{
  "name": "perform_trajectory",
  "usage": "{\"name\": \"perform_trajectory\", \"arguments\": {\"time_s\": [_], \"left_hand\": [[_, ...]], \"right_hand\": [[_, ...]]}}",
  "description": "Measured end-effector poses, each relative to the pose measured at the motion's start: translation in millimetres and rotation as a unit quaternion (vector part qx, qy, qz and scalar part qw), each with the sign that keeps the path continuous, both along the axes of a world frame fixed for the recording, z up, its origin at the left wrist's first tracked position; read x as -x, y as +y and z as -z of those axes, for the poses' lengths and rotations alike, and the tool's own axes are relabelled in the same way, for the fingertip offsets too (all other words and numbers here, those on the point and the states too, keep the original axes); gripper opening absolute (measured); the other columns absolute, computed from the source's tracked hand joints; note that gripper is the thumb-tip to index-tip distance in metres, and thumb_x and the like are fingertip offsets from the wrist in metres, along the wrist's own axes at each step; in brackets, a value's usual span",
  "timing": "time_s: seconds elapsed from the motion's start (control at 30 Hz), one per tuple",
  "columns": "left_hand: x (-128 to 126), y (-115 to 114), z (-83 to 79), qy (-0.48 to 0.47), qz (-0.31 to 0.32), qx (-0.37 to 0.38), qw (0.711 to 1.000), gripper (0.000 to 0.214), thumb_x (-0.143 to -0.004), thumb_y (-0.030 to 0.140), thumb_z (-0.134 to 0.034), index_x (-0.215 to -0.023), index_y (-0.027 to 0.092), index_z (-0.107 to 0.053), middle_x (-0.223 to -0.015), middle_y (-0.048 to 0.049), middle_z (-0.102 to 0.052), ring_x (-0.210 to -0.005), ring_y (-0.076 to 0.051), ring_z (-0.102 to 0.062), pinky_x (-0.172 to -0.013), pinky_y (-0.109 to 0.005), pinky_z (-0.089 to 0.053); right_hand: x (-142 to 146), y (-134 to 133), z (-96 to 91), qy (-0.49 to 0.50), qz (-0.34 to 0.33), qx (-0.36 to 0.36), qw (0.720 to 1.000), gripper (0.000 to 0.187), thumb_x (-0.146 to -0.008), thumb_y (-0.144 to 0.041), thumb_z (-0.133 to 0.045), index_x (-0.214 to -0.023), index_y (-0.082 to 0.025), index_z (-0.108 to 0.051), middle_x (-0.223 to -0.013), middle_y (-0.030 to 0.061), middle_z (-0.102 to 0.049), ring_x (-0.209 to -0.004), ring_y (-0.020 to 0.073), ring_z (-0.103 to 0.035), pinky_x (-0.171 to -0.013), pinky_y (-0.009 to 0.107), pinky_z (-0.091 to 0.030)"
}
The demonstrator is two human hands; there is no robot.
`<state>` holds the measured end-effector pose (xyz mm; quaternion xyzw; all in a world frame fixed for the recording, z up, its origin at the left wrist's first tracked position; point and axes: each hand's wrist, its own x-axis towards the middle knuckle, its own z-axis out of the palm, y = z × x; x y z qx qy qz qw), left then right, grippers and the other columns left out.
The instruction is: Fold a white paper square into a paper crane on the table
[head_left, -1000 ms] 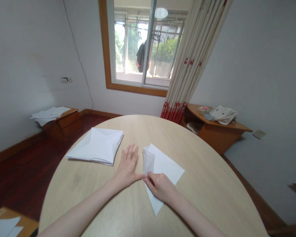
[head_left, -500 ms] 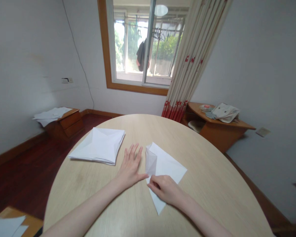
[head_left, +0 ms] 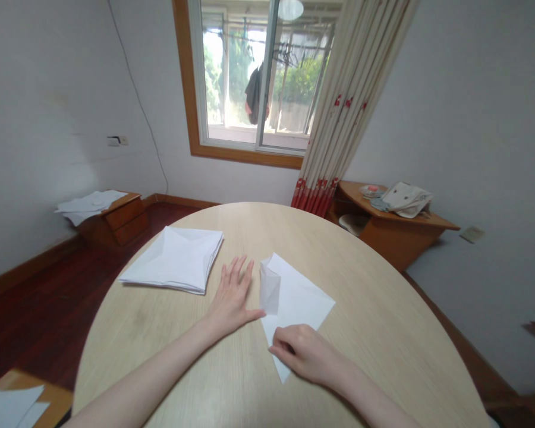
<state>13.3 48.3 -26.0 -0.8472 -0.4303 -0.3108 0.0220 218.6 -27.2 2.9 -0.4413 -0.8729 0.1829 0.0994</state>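
A folded sheet of white paper (head_left: 301, 300) lies on the round table, one point towards me and a folded flap on its left side. My left hand (head_left: 232, 297) rests flat on the table left of it, fingers spread, with the thumb tip touching the paper's left edge below the flap. My right hand (head_left: 303, 351) lies over the paper's lower part. Its fingers are curled, and thumb and forefinger close on the lower left edge; the other fingertips are hidden. Further left lies a stack of folded white paper (head_left: 176, 258).
The round wooden table (head_left: 383, 368) spans the foreground. Behind it are a window, a curtain (head_left: 316, 187) and a corner desk (head_left: 395, 238) with a cloth bag. A small cabinet (head_left: 125, 221) with papers stands left. More white sheets (head_left: 11, 407) lie at the lower left.
My right hand has slid down along the paper's left edge towards the near point, uncovering more of the paper. My left hand keeps its place. The whole view has shifted slightly.
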Motion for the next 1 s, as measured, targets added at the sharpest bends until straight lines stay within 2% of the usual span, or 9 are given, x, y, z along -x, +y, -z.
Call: {"name": "perform_trajectory", "arguments": {"time_s": [0.27,0.5,1.0], "left_hand": [[0,0,1.5,0.003,0.002,0.001,1.000,0.118,-0.068,0.052,-0.078,-0.151,0.019,-0.001,-0.153,-0.0221,-0.021,-0.142,-0.041,-0.014,-0.111,-0.063,-0.016],[0,1,2.3,0.006,0.001,0.003,1.000,0.119,-0.066,0.053,-0.078,-0.151,0.018,-0.002,-0.152,-0.0220,-0.021,-0.142,-0.041,-0.014,-0.112,-0.062,-0.015],[1,1,1.5,0.009,0.003,0.006,1.000,0.116,-0.069,0.055,-0.075,-0.151,0.020,-0.001,-0.152,-0.0223,-0.021,-0.142,-0.041,-0.014,-0.112,-0.063,-0.014]], "right_hand": [[0,-10,-6.8,-0.074,-0.035,-0.027,0.996,0.018,-0.088,-0.019,-0.051,-0.072,-0.018,-0.060,-0.067,0.0022,-0.068,-0.060,0.0137,-0.060,-0.054,0.024,-0.026],[1,-12,-13.6,-0.082,-0.036,0.013,0.996,0.016,-0.082,-0.014,-0.051,-0.070,-0.019,-0.061,-0.063,0.0002,-0.065,-0.056,0.0117,-0.056,-0.053,0.021,-0.027],[0,-15,-17.0,-0.041,-0.026,0.079,0.996,0.015,-0.069,-0.013,-0.059,-0.058,-0.019,-0.050,-0.054,-0.0065,-0.054,-0.051,0.0083,-0.045,-0.053,0.018,-0.029]]}}
